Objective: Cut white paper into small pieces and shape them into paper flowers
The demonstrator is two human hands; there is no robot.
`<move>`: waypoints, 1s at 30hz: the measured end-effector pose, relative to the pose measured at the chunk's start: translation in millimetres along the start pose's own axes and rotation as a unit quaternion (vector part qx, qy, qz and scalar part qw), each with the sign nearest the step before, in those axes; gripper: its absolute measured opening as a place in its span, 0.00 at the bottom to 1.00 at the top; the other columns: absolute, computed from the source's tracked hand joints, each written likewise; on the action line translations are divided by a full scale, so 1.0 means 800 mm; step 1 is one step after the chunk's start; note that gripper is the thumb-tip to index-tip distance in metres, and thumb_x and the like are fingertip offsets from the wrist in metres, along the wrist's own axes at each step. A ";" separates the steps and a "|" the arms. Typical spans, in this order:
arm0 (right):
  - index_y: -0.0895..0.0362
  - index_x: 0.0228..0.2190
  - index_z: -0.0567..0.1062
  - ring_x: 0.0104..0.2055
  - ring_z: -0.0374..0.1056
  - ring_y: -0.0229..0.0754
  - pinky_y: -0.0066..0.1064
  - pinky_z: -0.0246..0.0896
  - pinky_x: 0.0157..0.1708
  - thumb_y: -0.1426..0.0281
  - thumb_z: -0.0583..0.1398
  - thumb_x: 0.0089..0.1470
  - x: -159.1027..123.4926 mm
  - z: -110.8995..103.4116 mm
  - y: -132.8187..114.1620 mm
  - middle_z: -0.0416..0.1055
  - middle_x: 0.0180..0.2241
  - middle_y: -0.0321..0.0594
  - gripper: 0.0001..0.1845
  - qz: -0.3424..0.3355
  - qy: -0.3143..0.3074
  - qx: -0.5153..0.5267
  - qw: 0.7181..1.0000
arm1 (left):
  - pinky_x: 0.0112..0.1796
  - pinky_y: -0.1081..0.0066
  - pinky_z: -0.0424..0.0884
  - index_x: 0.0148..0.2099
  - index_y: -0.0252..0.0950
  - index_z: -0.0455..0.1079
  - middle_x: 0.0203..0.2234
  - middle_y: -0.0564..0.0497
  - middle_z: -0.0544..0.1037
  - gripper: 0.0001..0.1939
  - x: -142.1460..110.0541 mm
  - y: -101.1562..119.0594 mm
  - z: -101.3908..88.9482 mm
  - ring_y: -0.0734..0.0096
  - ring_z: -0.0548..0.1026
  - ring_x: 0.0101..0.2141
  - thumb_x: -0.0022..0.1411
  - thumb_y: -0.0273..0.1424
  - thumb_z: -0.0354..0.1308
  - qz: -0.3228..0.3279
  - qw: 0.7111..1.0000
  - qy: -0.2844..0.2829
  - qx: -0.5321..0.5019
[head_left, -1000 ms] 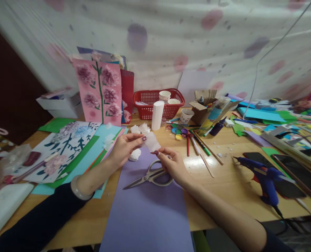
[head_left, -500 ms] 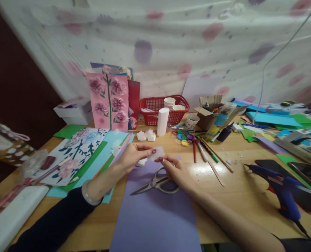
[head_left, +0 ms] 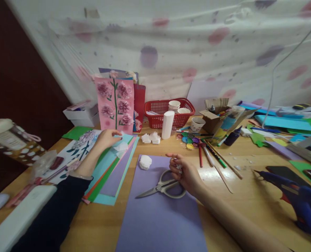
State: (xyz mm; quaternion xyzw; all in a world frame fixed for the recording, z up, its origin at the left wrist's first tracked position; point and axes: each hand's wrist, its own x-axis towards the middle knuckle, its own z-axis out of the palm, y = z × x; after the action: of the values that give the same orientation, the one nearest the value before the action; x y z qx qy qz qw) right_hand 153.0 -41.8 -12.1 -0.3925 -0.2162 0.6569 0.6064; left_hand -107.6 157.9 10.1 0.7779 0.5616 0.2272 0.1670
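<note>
My left hand (head_left: 106,140) is stretched over the coloured papers at the left, fingers and thumb apart, with nothing visible between them. Just beyond its thumb lie thin white tissue pieces (head_left: 121,148). My right hand (head_left: 183,172) hovers at the handles of the grey scissors (head_left: 159,187), which lie on a purple sheet (head_left: 159,220). Its fingers are curled inward; a little white shows among them, too small to make out. A white crumpled paper ball (head_left: 145,162) rests on the sheet's far left corner.
Folded white tissue bits (head_left: 151,138) and a white roll (head_left: 168,125) stand behind the sheet. Farther back are a red basket (head_left: 155,120) and a pink flower picture (head_left: 106,119). Brushes (head_left: 207,155) and a blue glue gun (head_left: 283,189) lie at the right.
My left hand has let go of the thin white tissue piece both hands held and moved left over the papers. My right hand has curled its fingers; the white ball is now uncovered.
</note>
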 end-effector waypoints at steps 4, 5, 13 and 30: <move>0.58 0.35 0.69 0.15 0.39 0.26 0.21 0.30 0.14 0.73 0.58 0.38 0.000 0.000 0.004 0.53 0.17 0.25 0.16 0.018 -0.011 -0.029 0.999 | 0.47 0.68 0.64 0.48 0.31 0.70 0.45 0.42 0.76 0.18 0.007 -0.004 0.015 0.61 0.73 0.46 0.57 0.28 0.49 0.044 0.994 0.058 0.084; 0.59 0.35 0.69 0.15 0.38 0.26 0.21 0.30 0.14 0.73 0.58 0.39 0.000 0.000 0.006 0.53 0.17 0.25 0.15 0.024 -0.019 -0.036 0.999 | 0.47 0.69 0.64 0.50 0.29 0.69 0.46 0.40 0.75 0.19 0.009 -0.008 0.022 0.61 0.72 0.46 0.57 0.27 0.49 0.045 0.994 0.053 0.089; 0.58 0.33 0.69 0.14 0.38 0.27 0.22 0.29 0.14 0.68 0.60 0.42 0.001 0.000 0.009 0.51 0.16 0.25 0.12 0.038 -0.043 -0.040 0.998 | 0.43 0.69 0.66 0.52 0.29 0.64 0.38 0.42 0.78 0.20 0.024 -0.030 0.048 0.64 0.74 0.40 0.57 0.26 0.51 0.063 0.990 0.039 0.118; 0.59 0.29 0.71 0.15 0.36 0.27 0.22 0.29 0.13 0.62 0.61 0.45 0.005 -0.005 0.006 0.50 0.16 0.25 0.12 0.049 -0.061 0.009 0.997 | 0.46 0.60 0.62 0.35 0.33 0.74 0.36 0.36 0.76 0.14 0.016 -0.023 0.035 0.51 0.72 0.43 0.58 0.28 0.46 0.083 0.977 0.021 0.194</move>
State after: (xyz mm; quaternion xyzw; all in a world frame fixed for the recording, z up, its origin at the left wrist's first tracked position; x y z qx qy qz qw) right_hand 153.0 -39.3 -18.9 -0.3569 -0.2272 0.7104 0.5624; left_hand -103.8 176.0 -21.0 0.8346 0.5317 0.1429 -0.0186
